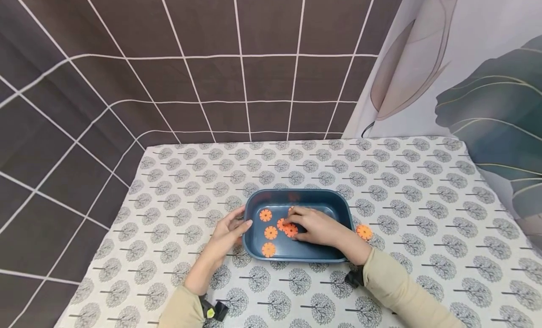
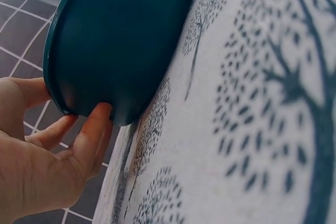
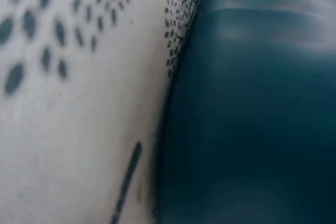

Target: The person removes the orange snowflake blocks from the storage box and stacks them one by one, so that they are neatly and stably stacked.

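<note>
A dark blue rectangular plastic bin [image 1: 258,198] stands on the patterned cloth, with several orange flower-shaped notched discs [image 1: 270,232] lying on its floor. My left hand [image 1: 225,235] holds the bin's left end, thumb over the rim and fingers against the outer wall; the left wrist view shows fingertips pressing the bin's side [image 2: 115,40]. My right hand [image 1: 315,225] reaches down inside, fingers bent, with thumb and forefinger at the edges of one orange disc [image 1: 290,230]. Another disc [image 1: 281,224] lies beside the fingertips. In the right wrist view only the bin's outer wall [image 3: 252,108] and cloth show.
One orange disc [image 1: 363,232] lies on the cloth [image 1: 406,290] just right of the bin, near the right forearm. Behind the table hangs a dark curtain [image 1: 271,78] with white grid lines, and a leaf-patterned one [image 1: 495,97] hangs at the right.
</note>
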`<act>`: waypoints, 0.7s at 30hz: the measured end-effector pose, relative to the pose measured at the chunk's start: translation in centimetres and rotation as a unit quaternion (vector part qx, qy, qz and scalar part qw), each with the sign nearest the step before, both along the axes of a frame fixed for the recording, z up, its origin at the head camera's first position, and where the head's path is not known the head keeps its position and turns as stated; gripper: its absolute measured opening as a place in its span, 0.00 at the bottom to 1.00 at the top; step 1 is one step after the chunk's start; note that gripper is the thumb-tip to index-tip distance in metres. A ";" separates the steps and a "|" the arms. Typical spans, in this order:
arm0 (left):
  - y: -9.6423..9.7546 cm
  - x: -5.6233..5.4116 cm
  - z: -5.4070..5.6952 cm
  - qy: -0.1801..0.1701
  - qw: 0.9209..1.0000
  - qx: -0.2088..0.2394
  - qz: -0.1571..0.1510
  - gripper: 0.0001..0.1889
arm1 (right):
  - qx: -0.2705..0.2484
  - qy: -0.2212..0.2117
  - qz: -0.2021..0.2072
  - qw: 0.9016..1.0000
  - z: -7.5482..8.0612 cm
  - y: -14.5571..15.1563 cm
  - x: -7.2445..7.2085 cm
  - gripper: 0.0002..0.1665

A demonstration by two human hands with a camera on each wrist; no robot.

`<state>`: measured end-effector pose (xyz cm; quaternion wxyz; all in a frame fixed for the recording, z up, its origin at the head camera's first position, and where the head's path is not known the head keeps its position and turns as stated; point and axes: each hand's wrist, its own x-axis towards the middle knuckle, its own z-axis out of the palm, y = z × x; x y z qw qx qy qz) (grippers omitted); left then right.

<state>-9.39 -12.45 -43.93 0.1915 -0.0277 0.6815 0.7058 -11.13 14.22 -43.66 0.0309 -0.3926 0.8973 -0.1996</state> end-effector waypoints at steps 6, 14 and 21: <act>-0.1 0.1 0.0 0.006 1.000 -0.009 0.003 0.29 | -0.009 -0.027 -0.007 1.000 0.0 -0.2 -0.1 0.16; 0.0 0.1 0.0 0.007 1.000 -0.011 0.003 0.29 | 0.004 -0.070 -0.051 0.996 0.0 -0.5 -0.1 0.16; 0.0 0.1 -0.1 0.010 1.000 -0.012 0.002 0.29 | 0.007 -0.105 -0.069 0.992 -0.1 -0.6 -0.1 0.16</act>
